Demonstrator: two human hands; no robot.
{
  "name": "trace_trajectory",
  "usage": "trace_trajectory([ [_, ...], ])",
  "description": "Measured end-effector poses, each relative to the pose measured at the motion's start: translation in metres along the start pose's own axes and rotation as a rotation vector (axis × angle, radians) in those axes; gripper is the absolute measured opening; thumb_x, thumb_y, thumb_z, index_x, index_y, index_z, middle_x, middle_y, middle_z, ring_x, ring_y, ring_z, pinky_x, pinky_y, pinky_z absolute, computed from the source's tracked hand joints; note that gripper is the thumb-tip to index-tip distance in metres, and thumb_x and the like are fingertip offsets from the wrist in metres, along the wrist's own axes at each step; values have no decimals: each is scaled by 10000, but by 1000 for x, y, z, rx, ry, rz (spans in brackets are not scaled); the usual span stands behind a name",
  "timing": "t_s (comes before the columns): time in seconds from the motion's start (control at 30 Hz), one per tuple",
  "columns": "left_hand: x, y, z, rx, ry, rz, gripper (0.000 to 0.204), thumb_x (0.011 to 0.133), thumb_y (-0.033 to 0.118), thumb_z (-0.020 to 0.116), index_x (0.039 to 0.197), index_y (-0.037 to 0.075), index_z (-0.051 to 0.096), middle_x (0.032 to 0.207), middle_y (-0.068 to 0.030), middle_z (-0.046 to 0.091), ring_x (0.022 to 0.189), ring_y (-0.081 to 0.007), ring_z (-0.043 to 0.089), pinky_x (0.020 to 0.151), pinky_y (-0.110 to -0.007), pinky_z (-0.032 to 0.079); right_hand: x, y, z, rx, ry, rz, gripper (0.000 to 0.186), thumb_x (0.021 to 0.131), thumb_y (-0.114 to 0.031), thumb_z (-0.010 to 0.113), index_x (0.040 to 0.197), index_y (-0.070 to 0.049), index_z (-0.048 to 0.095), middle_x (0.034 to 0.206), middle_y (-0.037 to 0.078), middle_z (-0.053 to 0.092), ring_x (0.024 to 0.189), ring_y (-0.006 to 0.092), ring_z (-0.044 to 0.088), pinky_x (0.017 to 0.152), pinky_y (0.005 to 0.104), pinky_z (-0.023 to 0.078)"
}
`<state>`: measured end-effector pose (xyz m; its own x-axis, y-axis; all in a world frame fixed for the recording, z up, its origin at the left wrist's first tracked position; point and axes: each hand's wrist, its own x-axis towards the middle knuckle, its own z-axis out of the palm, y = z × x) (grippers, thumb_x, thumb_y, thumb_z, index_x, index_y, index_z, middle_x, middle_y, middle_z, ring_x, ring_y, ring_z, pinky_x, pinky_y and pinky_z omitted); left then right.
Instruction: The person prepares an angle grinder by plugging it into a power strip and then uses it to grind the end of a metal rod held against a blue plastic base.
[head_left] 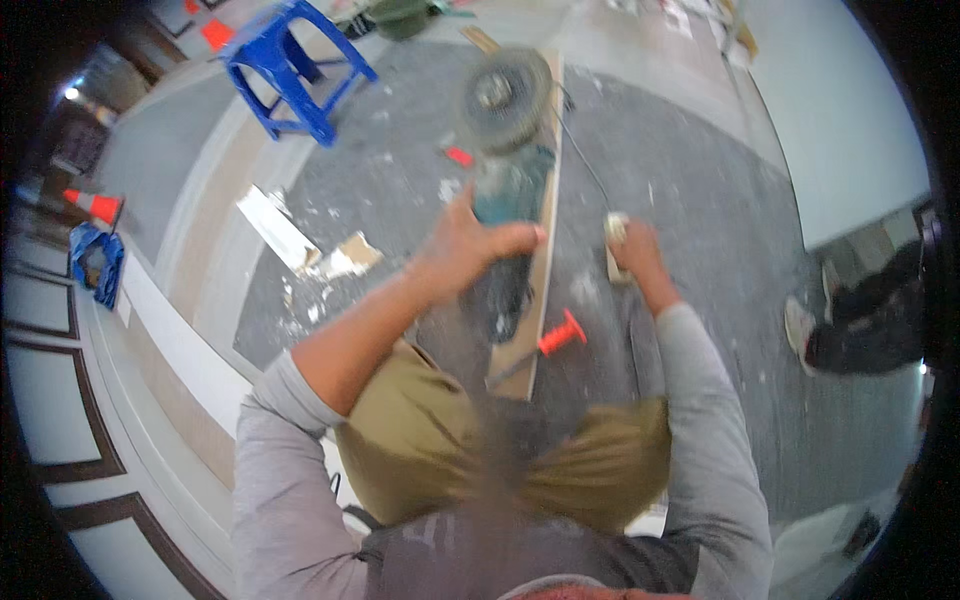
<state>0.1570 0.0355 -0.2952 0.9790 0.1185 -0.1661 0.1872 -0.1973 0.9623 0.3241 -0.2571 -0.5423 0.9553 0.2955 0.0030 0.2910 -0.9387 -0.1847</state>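
Left hand (470, 245) clamped round the teal grinder (510, 190), round grey disc (515, 95) ahead of the knuckles; right hand (640, 255) closed on a pale oblong block (612, 252). Firm wrist advisable, disc well off thin cord (588, 160). Right of left hand: flat, straight-edged tan board (538, 290).

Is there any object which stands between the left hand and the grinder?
Nothing visible does: the left hand grips the grinder directly. The board shows partly behind the grinder, and the orange-handled tool is lower in the picture; neither comes between them.
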Motion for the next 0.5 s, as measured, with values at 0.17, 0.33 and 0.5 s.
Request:
trace_trajectory([
  [0.17,1,0,8,-246,-183,47,496,754,213,776,1134,-26,565,875,-100,654,693,-192,664,631,-310,551,-21,-125,-115,1686,-620,-113,647,945,-573,528,1290,-27,552,1263,116,607,1189,255,564,973,441,466],
  [0.33,-10,22,48,-220,-343,23,467,761,194,771,1114,-34,566,870,-106,657,708,-174,672,642,-312,559,-91,-160,-157,2207,-408,-215,720,924,-584,529,1344,-2,472,1237,128,612,1179,253,577,1007,439,465],
  [0.5,-20,11,76,-152,-330,57,590,752,225,781,1179,-72,501,924,-123,662,774,-182,677,686,-310,559,-130,-151,-165,2281,-293,-171,695,915,-568,562,1325,-12,481,1227,132,617,1104,236,622,971,392,498],
])
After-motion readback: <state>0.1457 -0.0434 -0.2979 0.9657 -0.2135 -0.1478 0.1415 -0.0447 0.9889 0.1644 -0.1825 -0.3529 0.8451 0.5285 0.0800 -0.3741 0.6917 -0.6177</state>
